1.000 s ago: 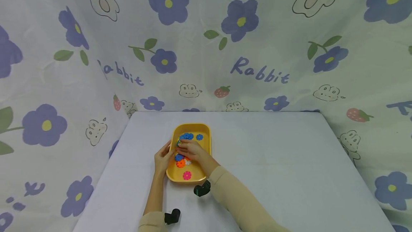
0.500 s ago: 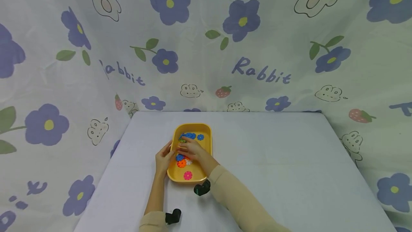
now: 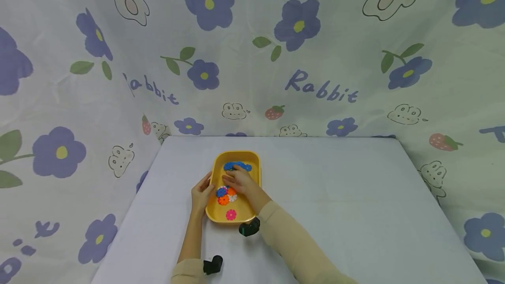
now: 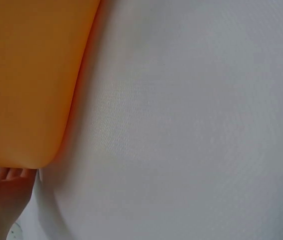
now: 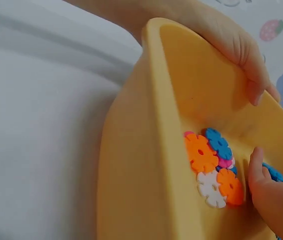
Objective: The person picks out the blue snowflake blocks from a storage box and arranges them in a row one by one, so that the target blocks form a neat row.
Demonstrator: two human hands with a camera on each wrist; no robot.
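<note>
A yellow tray (image 3: 232, 151) holds several notched plastic snowflake discs. My left hand (image 3: 202, 194) grips the tray's left wall, thumb inside and fingers outside; the right wrist view shows this grip too. Inside the tray is my right hand (image 3: 241, 183), its fingers spread loosely, the uppermost beside the blue discs (image 3: 237, 165) at the far end. Part of that blue group is hidden behind it. Nearer lies a mixed pile with an orange disc (image 5: 200, 152), a blue disc (image 5: 217, 143) and a white disc (image 5: 211, 189). Apart from it lies a pink disc (image 3: 230, 214).
The tray stands on the left half of a table with a white cloth (image 3: 327, 200). Patterned fabric (image 3: 244, 56) rises behind the table and along its sides. A black wrist camera (image 3: 249, 227) is on the right forearm, close to the tray's near right corner.
The right hand has shifted slightly right and back, away from the tray's left wall. Blue discs by its fingers now lie with the far blue group. The left hand keeps its hold.
</note>
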